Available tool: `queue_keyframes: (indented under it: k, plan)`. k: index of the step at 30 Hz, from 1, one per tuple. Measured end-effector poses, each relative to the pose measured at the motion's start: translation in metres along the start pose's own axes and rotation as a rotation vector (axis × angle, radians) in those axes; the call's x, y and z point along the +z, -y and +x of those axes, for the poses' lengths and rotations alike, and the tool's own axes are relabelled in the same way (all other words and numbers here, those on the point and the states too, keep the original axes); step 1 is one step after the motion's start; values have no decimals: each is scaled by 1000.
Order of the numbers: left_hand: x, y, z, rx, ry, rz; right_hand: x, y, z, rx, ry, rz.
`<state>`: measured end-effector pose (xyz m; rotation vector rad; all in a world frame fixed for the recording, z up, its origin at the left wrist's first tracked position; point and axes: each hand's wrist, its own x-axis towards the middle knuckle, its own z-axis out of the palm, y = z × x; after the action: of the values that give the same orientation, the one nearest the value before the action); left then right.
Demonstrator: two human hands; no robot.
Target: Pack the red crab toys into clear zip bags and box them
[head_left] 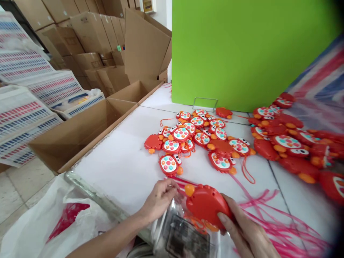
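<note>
My right hand (242, 225) is closed on a red crab-shaped toy (208, 204), its plain back turned up and an orange claw at its upper left. An orange cord loop hangs below the toy. To the left, my left hand (162, 197) pinches at the upper edge of a clear plastic package (185, 233) with a dark panel; exactly what lies between the fingertips is too small to tell. Pink strips (268, 215) lie beside and behind my hands. Beyond them, a pile of similar red toys (181, 133) with white faces and coloured dots spreads over the white table (120, 154).
More red toys (288, 141) are heaped at the right. A green panel (242, 50) stands at the back, near a wire stand (205, 99). Open cardboard boxes (88, 129) line the table's left edge. White baskets (27, 118) and a white bag (61, 218) are further left.
</note>
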<state>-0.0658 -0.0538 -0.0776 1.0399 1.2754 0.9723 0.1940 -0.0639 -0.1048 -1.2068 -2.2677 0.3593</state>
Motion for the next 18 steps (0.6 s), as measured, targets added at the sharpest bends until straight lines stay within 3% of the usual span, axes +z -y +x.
queue_keyframes:
  k: [5, 7, 10, 18]
  plan:
    - [9, -6, 5, 29, 56, -24, -3, 31, 37, 0, 391, 119]
    - [10, -6, 4, 15, 67, -43, -3, 42, 45, -23, 450, 127]
    - [5, -4, -2, -4, 28, 3, 1, 51, 45, 22, 359, 87]
    - [4, 6, -3, -104, 145, 18, 18, 63, 45, 44, 151, -59]
